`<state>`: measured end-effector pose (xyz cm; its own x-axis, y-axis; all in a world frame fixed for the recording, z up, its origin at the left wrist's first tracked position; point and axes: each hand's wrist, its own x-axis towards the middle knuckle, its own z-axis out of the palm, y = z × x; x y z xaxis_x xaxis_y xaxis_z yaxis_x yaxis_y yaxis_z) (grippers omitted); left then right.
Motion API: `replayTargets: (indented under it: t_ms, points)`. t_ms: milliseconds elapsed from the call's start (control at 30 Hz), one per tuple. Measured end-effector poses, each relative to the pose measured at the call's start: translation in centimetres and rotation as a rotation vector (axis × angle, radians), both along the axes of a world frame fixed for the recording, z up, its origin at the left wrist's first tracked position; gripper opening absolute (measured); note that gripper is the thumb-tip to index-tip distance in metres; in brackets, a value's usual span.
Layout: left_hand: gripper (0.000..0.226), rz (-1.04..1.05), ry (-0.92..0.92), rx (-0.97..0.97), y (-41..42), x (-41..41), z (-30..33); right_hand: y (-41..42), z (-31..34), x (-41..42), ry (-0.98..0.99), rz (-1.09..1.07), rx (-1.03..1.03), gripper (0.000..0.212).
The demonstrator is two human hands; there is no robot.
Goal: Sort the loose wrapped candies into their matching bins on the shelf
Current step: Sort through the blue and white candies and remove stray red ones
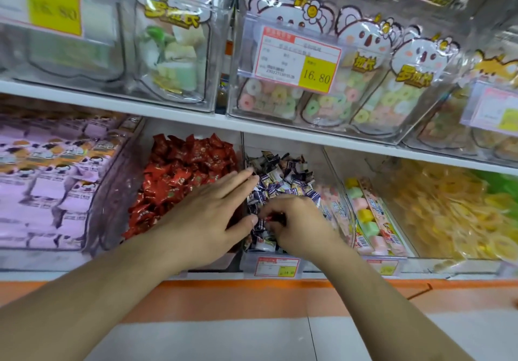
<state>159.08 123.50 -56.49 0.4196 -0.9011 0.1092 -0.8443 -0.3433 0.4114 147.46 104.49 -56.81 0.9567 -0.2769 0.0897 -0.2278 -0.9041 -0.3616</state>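
Note:
On the lower shelf a clear bin (pixel 273 265) holds purple-and-white wrapped candies (pixel 280 181). To its left lies a heap of red wrapped candies (pixel 182 175). My right hand (pixel 300 226) is down inside the purple bin, fingers pinched on a small red wrapped candy (pixel 270 217). My left hand (pixel 207 214) lies flat and spread over the divider between the two heaps, its fingertips touching the purple candies, holding nothing.
Purple packets (pixel 47 181) fill the bin at far left. Right of the purple candies stand pastel marshmallow packs (pixel 367 214) and yellow ring candies (pixel 448 209). Above, a white shelf board (pixel 168 113) carries clear bins of bagged sweets with a price tag (pixel 297 60).

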Motion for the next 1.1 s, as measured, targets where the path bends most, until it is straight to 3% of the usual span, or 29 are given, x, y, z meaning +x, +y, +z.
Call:
replayTargets:
  t_ms: [200, 300, 433, 600, 733, 833, 967, 1100]
  points:
    - [0.071, 0.011, 0.053, -0.008, 0.0, -0.5, 0.4, -0.5, -0.7, 0.7, 0.025, -0.149, -0.079, 0.032]
    - [0.071, 0.016, 0.081, -0.014, 0.1, -0.6, 0.5, -0.7, -0.6, 0.5, -0.069, -0.214, -0.06, 0.03]
    - [0.072, 0.024, 0.139, -0.029, 0.1, -0.8, 0.9, -1.0, 1.6, -0.5, -0.212, -0.369, 0.178, 0.025]
    - [0.065, 0.077, 0.149, -0.262, 0.3, -1.9, 1.9, 0.5, 4.7, -1.6, -0.314, -0.264, 0.612, 0.018]
    - [0.031, 0.119, 0.262, -0.464, 0.7, -2.5, 3.2, 2.9, 6.1, -1.5, -0.311, -0.096, 0.825, 0.006]
    - [0.012, 0.211, 0.195, -0.478, 1.3, -2.1, 3.3, 2.8, 5.4, -1.2, -0.342, -0.15, 0.799, 0.012]
    - [0.045, 0.29, -0.028, -0.332, 1.7, -1.3, 2.8, 1.2, 3.1, -1.3, -0.241, -0.219, 0.549, 0.021]
    - [0.055, 0.04, -0.051, -0.194, 0.7, -2.3, 2.3, 1.0, 0.3, -0.8, 0.027, -0.093, 0.32, 0.017]
